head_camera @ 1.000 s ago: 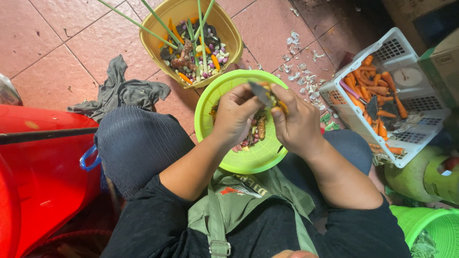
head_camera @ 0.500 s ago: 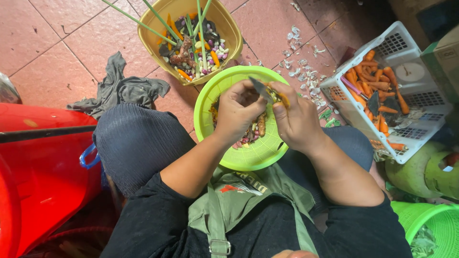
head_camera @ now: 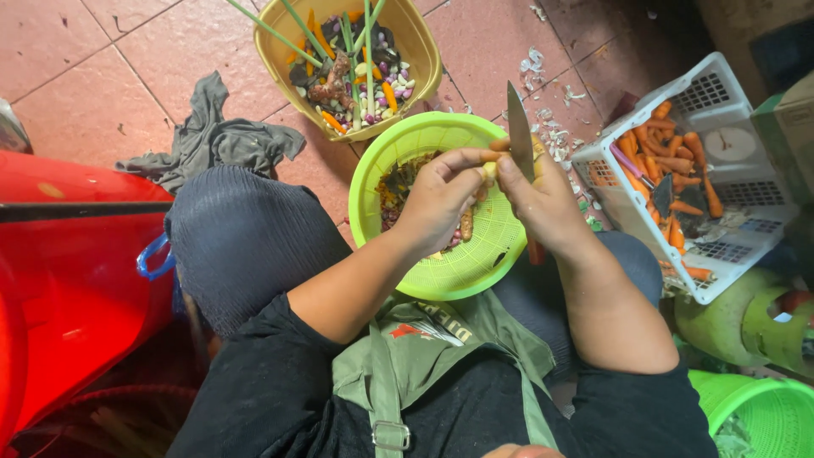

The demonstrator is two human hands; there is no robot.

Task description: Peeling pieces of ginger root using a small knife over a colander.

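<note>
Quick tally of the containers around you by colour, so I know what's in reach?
Green colander: 2, one on the lap under the left hand and the right hand, one at the lower right corner
Yellow basket: 1
White crate: 1
Red tub: 1
Total: 5

Green colander (head_camera: 475, 254) looks like perforated plastic, slightly glossy. Knife blade (head_camera: 519, 140) is seen as dull grey metal. White crate (head_camera: 721, 93) is moulded plastic lattice, yellow basket (head_camera: 420, 51) smooth plastic. Rag (head_camera: 212, 140) is matt, crumpled cloth; floor tiles (head_camera: 102, 76) rough, unglazed.
</note>
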